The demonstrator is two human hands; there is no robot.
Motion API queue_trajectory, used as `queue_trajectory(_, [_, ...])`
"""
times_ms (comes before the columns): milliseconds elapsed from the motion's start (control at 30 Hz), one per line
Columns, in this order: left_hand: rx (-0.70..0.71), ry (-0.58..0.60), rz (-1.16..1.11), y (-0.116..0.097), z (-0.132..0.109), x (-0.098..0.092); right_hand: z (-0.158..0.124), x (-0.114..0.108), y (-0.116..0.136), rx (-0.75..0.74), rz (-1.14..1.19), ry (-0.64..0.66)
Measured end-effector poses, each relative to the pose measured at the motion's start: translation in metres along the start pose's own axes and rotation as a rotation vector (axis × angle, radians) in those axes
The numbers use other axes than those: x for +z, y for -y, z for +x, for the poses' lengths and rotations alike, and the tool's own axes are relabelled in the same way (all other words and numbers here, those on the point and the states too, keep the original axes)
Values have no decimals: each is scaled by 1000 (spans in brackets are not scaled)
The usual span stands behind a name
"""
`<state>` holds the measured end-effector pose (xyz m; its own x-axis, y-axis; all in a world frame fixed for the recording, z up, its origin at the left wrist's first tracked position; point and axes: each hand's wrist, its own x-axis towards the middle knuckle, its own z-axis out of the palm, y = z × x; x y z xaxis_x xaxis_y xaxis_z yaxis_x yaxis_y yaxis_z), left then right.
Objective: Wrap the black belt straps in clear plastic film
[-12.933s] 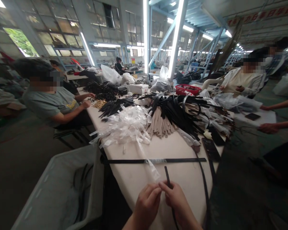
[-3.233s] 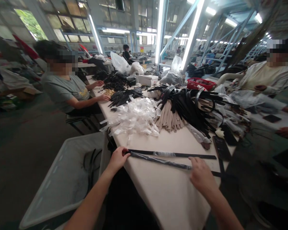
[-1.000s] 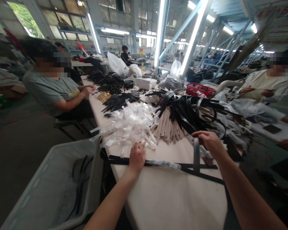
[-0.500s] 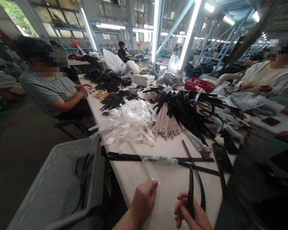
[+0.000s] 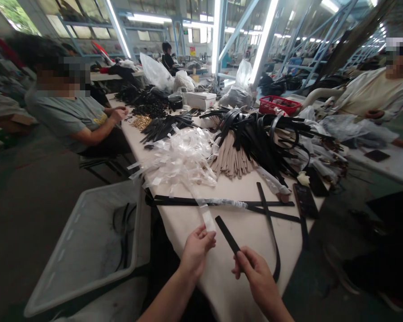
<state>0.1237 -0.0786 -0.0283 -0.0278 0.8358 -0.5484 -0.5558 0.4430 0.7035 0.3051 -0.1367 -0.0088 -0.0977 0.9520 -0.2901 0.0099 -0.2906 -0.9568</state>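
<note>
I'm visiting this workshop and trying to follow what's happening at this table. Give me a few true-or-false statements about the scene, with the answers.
1. The right hand holds a black belt strap. True.
2. The left hand holds scissors. False: it pinches a strip of clear plastic film.
3. The grey plastic bin beside the table holds black straps. True.
4. The far plastic basket is blue. False: it is red.
</note>
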Motion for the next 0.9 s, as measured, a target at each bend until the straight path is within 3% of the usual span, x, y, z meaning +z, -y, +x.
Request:
queue_trajectory(133, [-127, 67, 3, 0, 2, 0, -11, -1, -5, 8, 55, -10])
queue_trajectory(300, [-41, 52, -48, 9, 10, 5, -17, 1, -18, 13, -64, -142])
queue_trajectory(500, [-23, 16, -160, 13, 14, 17, -20, 9, -14, -12, -216, -274])
queue_trajectory(900, [-20, -35, -265, 14, 13, 35, -22, 26, -13, -122, -341, -361])
